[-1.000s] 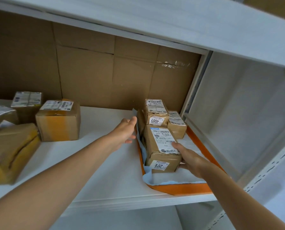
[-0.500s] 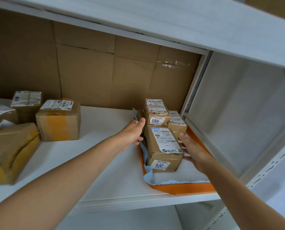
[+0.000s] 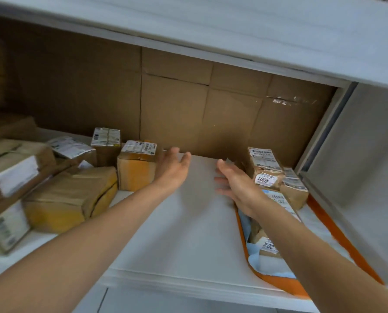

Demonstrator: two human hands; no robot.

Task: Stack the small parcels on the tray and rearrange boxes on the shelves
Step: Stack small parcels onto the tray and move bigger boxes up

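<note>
An orange tray [image 3: 344,240] lined with pale blue paper sits at the right end of the shelf. On it stand three small brown parcels: one labelled 4001 [image 3: 265,168], a smaller one [image 3: 294,190] to its right, and a long one labelled 20 [image 3: 276,213] partly hidden by my right forearm. My right hand [image 3: 236,184] hovers over the bare shelf just left of the tray, fingers spread, holding nothing. My left hand [image 3: 172,168] reaches out with straight fingers beside a small parcel with orange tape [image 3: 136,170], holding nothing.
Several larger taped boxes [image 3: 68,197] and small labelled parcels [image 3: 106,141] crowd the shelf's left side. The white shelf board [image 3: 188,240] lies between the hands. Cardboard sheets [image 3: 177,109] line the back. A shelf upright [image 3: 324,129] stands right; another shelf hangs overhead.
Both hands have left the long parcel on the tray and swung left across the shelf. The view has turned left, showing more boxes.
</note>
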